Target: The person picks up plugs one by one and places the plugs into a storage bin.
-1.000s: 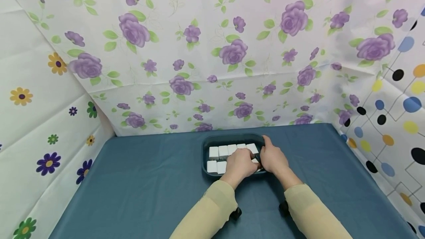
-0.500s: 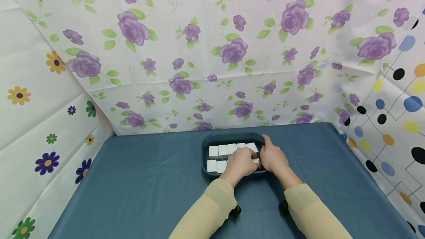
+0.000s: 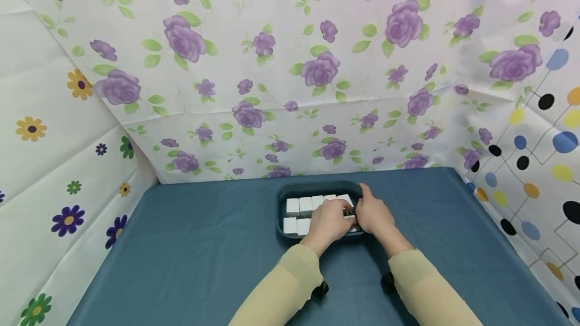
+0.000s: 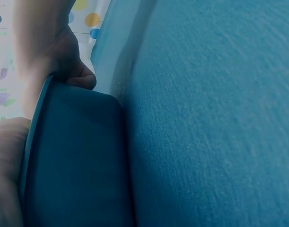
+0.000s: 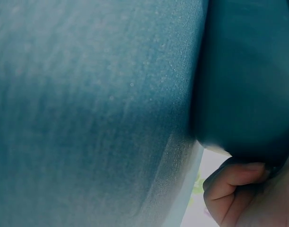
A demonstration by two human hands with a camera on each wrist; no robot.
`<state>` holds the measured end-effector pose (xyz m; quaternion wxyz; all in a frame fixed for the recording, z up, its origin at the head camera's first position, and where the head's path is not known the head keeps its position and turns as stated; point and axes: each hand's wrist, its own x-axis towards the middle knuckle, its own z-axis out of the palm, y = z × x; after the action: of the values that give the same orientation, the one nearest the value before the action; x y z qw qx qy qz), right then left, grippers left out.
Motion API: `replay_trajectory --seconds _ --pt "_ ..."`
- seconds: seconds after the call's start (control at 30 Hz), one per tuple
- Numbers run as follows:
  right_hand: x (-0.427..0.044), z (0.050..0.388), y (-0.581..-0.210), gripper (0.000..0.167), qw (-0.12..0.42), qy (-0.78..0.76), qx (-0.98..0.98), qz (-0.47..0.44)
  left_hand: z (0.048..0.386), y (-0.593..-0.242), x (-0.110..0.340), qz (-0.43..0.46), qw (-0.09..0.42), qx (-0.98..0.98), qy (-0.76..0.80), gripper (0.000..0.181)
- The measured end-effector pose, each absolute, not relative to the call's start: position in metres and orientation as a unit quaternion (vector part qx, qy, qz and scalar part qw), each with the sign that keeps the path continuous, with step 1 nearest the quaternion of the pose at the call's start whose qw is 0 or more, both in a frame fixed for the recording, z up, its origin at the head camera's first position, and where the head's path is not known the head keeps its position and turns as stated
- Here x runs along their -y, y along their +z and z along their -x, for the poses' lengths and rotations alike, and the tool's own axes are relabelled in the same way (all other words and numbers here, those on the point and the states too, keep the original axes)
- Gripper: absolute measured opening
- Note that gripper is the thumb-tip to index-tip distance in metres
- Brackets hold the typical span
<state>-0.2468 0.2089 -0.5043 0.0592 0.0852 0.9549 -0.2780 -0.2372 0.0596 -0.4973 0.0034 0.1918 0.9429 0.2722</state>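
Note:
A dark blue-green tray [image 3: 282, 204] stands near the back of the table in the head view. White blocks [image 3: 292, 206] lie in it in two rows, with small thin pin-like bits in the gap between rows. My left hand [image 3: 330, 220] reaches over the front rim, its fingers bent down onto a white block at the right end of the front row; its fingertips are partly hidden. With curled fingers, my right hand [image 3: 374, 214] grips the right end of the tray. The right wrist view shows the right hand's fingers [image 5: 229, 187] folded against the tray's outer wall [image 5: 248, 80].
A blue cloth [image 3: 204, 245] covers the table. Behind it hangs a flowered sheet [image 3: 217, 64], with patterned sheets on the left and right sides. Both forearms come in from the front edge, a black strap piece [image 3: 320, 291] under the left cuff.
A dark piece by my left fingertips, visible a second ago, no longer shows; a white block is there now. My left fingers have shifted slightly. The tray and my right hand stay in place.

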Motion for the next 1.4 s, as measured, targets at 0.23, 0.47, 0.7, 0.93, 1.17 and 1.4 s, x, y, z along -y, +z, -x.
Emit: replay_trajectory --seconds 0.23,0.47,0.7,0.93,1.17,1.4 --pt "-0.212 0.246 -0.509 0.058 0.063 -0.275 -0.956 -0.087 0.234 -0.499 -0.052 -0.210 -0.008 -0.914 0.348 0.021" --pt "-0.213 0.243 -0.512 0.058 0.061 -0.273 -0.956 -0.092 0.230 -0.486 -0.017 -0.243 -0.019 -0.881 0.406 0.026" --pt "-0.215 0.241 -0.512 0.058 0.058 -0.279 -0.954 -0.092 0.213 -0.475 0.035 -0.293 -0.057 -0.877 0.377 0.020" --pt "-0.212 0.243 -0.512 0.058 0.046 -0.277 -0.957 -0.076 0.184 -0.478 0.090 -0.316 -0.043 -0.879 0.354 0.015" --pt "-0.211 0.245 -0.508 0.058 0.044 -0.275 -0.957 -0.074 0.164 -0.488 0.132 -0.460 -0.042 -0.842 0.279 0.021" --pt "-0.210 0.246 -0.507 0.058 0.046 -0.275 -0.958 -0.072 0.153 -0.490 0.150 -0.606 -0.018 -0.776 0.174 0.043"
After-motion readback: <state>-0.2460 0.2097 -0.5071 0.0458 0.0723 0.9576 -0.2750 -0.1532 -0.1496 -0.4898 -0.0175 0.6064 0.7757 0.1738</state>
